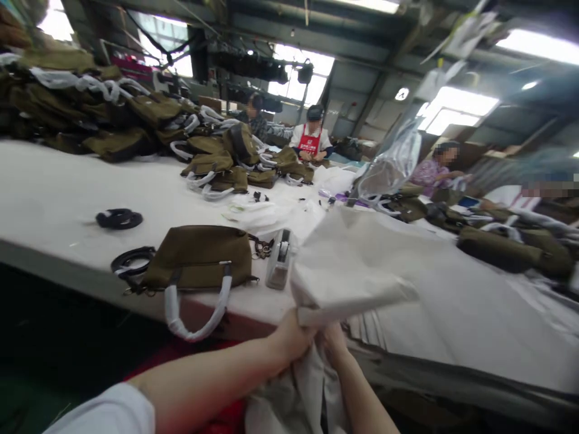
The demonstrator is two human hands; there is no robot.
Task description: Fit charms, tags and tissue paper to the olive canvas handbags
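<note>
Close to the table's front edge, my left hand (294, 333) is closed around a gathered part of a pale grey cloth (353, 265). My right hand (333, 342) grips the same cloth just beside it, its fingers partly hidden by the folds. The cloth billows up over the table and also hangs down between my forearms; whether it is a bag or a sheet I cannot tell. To the left lies an olive handbag (203, 256), its white-wrapped handle (199, 331) drooping over the edge. A grey tape dispenser (278, 262) stands between handbag and cloth.
A coiled black strap (119, 219) lies on the white table (58, 193). Olive bags (131, 114) are heaped at the back left, with more (502, 247) at the right. Clear plastic (393, 163) hangs at centre right. Co-workers, one in a red apron (310, 143), are beyond.
</note>
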